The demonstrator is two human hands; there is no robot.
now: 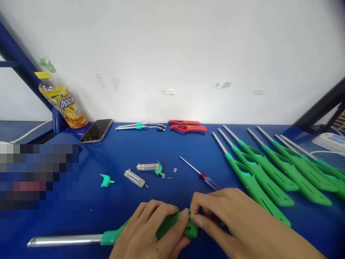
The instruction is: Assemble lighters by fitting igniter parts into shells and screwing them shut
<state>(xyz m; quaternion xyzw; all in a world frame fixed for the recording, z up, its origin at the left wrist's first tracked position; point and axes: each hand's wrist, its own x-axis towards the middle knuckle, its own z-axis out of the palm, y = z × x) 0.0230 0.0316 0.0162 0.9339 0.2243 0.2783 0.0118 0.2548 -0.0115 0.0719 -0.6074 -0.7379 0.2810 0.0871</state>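
Note:
A green gas lighter (167, 226) lies along the front of the table, its metal tube pointing left. My left hand (151, 230) is closed over the handle, index finger and thumb near the butt end. At that end my right hand (223, 217) pinches with thumb and index finger, touching the handle's edge; whatever is between the fingertips is hidden. Beyond the hands lie two clear fuel tanks (134, 178), one with a teal trigger piece (159, 169) at its end. Another teal trigger (106, 180) lies farther left. Near the tanks are a small screw (169, 178) and a tiny metal plate (175, 169).
A screwdriver (201, 174) lies beyond my right hand. Several green lighters (258, 183) fill the right side. Red lighter shells (188, 128), metal tubes with wires (138, 126), a phone (97, 130) and a drink bottle (63, 102) line the wall.

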